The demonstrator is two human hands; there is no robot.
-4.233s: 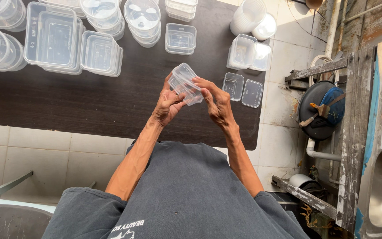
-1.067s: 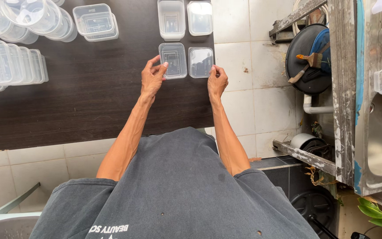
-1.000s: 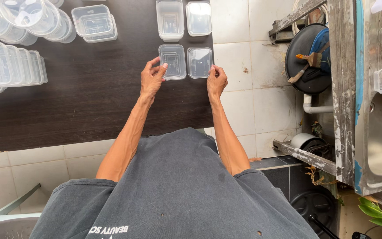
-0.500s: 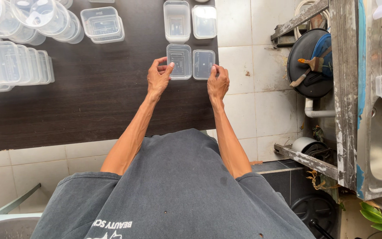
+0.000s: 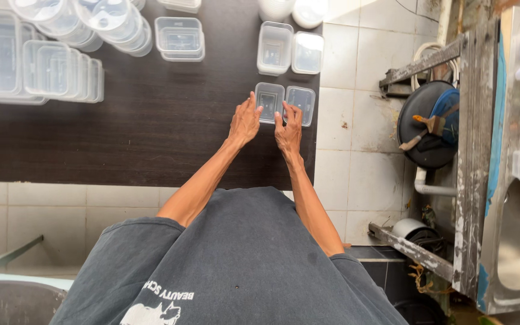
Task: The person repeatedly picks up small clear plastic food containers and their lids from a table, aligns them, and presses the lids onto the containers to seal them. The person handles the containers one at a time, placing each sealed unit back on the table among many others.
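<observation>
Two small clear plastic pieces lie side by side near the right edge of the dark table (image 5: 151, 138): a rectangular container (image 5: 270, 100) and a flat lid (image 5: 303, 102). My left hand (image 5: 245, 120) rests with spread fingers at the container's left near corner, fingertips touching it. My right hand (image 5: 287, 129) is just below the gap between container and lid, fingers extended and touching their near edges. Neither hand grips anything.
Further back stand a deeper clear container (image 5: 274, 48) with a lid (image 5: 308, 53) beside it, stacked containers (image 5: 179, 37), stacked lids (image 5: 43, 69) at left, and round tubs (image 5: 103, 21). The table ends at right over a tiled floor (image 5: 356, 138). A steel sink (image 5: 519, 198) is far right.
My right hand has moved left from the lid's right side to the gap between container and lid. The left hand stays by the container. Earlier still, both hands held a container up.
</observation>
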